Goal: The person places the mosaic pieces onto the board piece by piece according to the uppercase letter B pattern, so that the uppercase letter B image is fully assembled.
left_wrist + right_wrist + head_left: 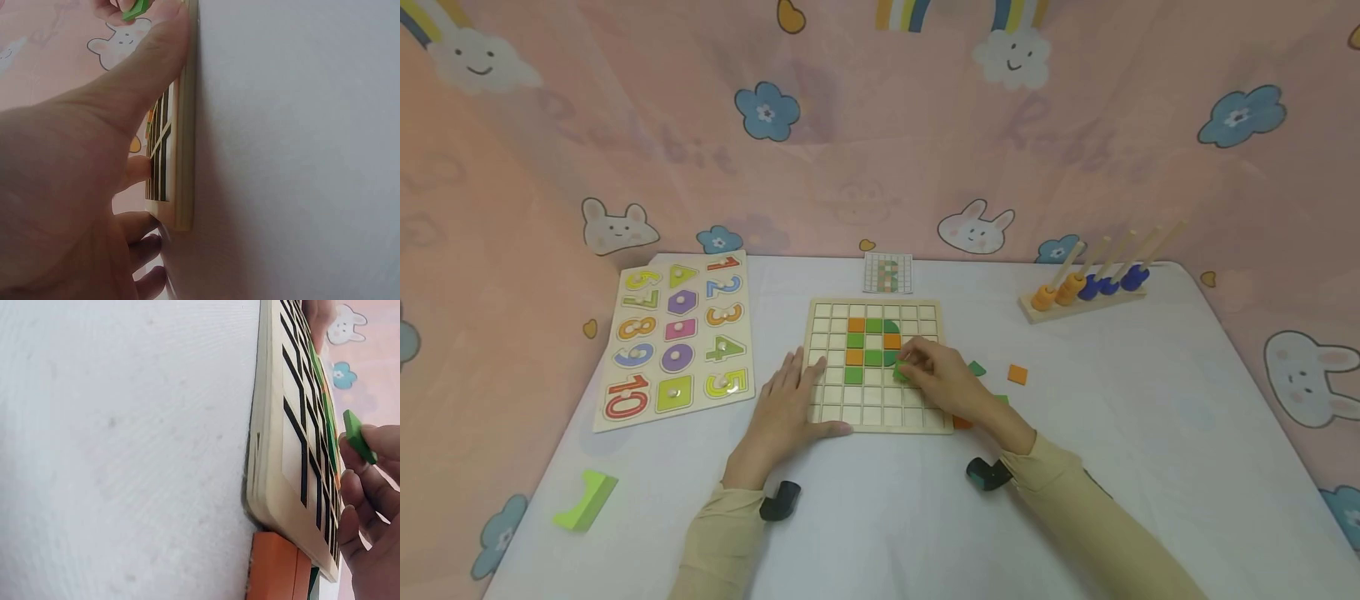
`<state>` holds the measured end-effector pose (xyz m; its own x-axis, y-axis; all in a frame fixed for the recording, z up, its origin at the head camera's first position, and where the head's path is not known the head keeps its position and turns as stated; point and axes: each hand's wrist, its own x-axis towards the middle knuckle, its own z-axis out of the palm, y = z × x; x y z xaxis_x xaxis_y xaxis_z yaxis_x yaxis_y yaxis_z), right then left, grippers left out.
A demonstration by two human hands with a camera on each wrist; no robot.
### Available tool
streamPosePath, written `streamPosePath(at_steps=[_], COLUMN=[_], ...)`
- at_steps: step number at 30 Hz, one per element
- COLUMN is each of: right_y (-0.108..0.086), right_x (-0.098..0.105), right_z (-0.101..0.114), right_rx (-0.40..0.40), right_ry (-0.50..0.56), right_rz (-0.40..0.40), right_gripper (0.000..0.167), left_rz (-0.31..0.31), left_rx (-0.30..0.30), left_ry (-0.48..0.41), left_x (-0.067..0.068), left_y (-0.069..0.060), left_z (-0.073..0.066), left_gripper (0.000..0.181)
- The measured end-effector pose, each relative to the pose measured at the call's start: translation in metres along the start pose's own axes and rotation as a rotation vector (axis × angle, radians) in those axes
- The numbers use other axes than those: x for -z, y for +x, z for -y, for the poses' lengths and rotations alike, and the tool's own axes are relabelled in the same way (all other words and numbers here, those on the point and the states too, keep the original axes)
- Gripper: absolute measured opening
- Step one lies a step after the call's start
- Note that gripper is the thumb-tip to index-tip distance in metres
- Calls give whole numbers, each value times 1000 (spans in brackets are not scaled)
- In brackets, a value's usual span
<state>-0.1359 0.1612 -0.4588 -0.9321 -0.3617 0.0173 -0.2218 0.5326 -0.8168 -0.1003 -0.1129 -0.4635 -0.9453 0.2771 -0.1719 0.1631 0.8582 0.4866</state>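
A wooden grid board lies on the white table, with orange and green tiles set in several of its cells. My right hand is above the board's right half, pinching a small green tile between thumb and fingers. At the board's left edge rests my left hand, fingers spread and thumb along the front edge. The left wrist view shows that thumb lying against the board's rim. Beyond the board lies a printed pattern card with a similar coloured figure.
Loose pieces lie right of the board, among them an orange square tile and a green piece. A number puzzle board is at left, a bead stacker at back right. A light green block sits front left.
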Motion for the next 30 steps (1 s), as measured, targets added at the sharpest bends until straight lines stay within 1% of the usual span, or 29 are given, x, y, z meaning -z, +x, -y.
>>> streamPosePath(at_steps=[5, 13, 17, 22, 30], right_y=[-1, -8, -10, -12, -14], right_x=[3, 17, 19, 15, 3], right_z=[-3, -8, -10, -9, -2], right_rx=[-10, -72, -98, -85, -51], right_ry=[-18, 0, -9, -12, -16], right_rz=[10, 22, 29, 38, 9], right_gripper=[22, 25, 25, 23, 10], left_rz=[-1, 4, 3, 2, 2], left_rx=[0, 8, 11, 9, 6], left_ry=[5, -1, 2, 3, 2], left_x=[0, 1, 1, 1, 0], left_y=[0, -1, 0, 1, 1], left_z=[-1, -1, -1, -1, 1], left_gripper=[112, 112, 112, 112, 112])
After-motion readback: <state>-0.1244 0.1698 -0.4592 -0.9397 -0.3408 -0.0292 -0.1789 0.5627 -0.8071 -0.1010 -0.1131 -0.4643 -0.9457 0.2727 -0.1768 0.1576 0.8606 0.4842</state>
